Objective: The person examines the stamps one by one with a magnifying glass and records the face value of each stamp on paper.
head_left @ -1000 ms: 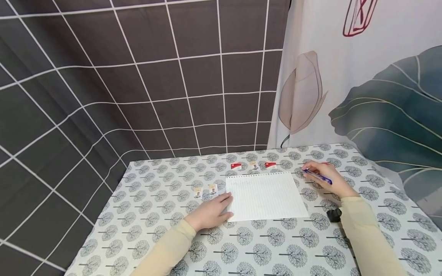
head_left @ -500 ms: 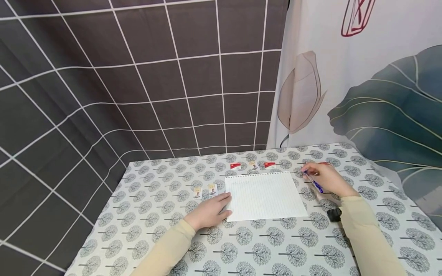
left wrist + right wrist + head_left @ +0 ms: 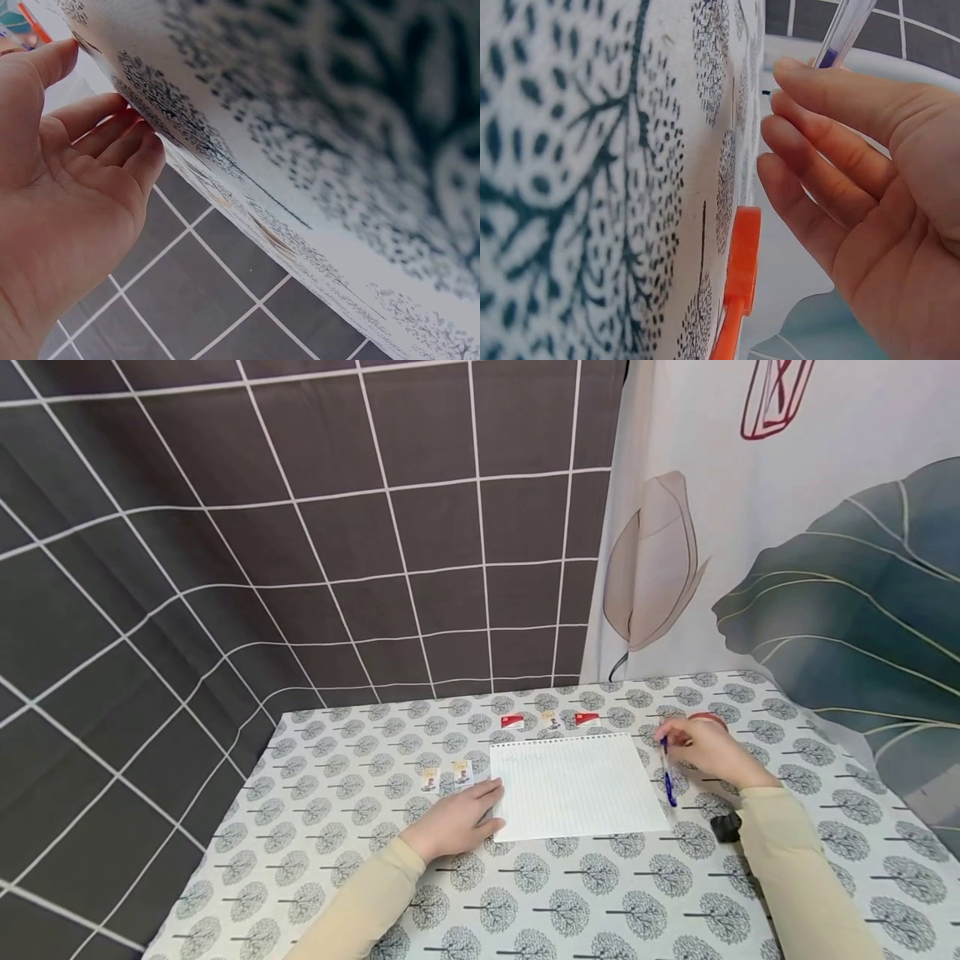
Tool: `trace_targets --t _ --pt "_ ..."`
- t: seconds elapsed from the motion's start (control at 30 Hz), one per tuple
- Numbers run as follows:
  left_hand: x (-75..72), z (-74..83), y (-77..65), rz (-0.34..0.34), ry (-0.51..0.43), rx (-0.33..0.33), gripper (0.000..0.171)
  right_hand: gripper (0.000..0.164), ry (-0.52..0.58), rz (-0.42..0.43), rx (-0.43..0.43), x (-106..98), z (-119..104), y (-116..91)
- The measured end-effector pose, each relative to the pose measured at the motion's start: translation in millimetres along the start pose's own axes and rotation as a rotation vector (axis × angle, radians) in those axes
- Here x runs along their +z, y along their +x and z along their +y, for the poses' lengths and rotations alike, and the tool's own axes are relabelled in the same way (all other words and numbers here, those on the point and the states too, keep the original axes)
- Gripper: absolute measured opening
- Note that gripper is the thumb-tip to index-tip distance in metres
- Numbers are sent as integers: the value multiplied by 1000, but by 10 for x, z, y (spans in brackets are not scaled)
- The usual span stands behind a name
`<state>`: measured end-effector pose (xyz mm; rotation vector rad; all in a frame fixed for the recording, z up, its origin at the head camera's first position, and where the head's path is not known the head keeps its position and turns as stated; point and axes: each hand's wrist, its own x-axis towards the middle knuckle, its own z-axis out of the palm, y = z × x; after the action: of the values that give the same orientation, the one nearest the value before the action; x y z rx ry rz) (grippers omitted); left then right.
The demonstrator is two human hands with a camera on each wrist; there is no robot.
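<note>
A ruled sheet of paper point(image 3: 577, 789) with a row of holes along its far edge lies on the tree-print tablecloth. My left hand point(image 3: 457, 818) rests at the sheet's left edge, fingers touching it. In the left wrist view, the fingers of that left hand point(image 3: 82, 165) lie loosely bent against the surface. To the right of the sheet, my right hand point(image 3: 708, 750) pinches a blue pen point(image 3: 668, 777) near its far end, the blue end pointing toward me. Thumb and fingertips of the right hand point(image 3: 862, 157) meet at the clear pen barrel point(image 3: 844, 34) in the right wrist view.
Two red-and-white cards point(image 3: 512, 722) and a small picture card point(image 3: 551, 720) lie beyond the sheet. Two more picture cards point(image 3: 462, 772) lie left of it. A red-orange object point(image 3: 744, 259), partly hidden from the head view, sits beside the right hand. A grid-patterned curtain point(image 3: 442, 527) hangs behind.
The pen has turned in my right hand: its near end swung left and toward me, from slanting right to pointing almost straight at me. My left hand has stayed in place.
</note>
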<state>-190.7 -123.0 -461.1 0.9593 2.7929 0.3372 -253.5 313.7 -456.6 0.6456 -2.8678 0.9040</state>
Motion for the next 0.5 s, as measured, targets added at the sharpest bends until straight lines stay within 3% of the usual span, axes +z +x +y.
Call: trace_targets --t 0.5 --pt "-4 -1 3 -1 6 0 60 21 38 -41 51 30 -63 -1"
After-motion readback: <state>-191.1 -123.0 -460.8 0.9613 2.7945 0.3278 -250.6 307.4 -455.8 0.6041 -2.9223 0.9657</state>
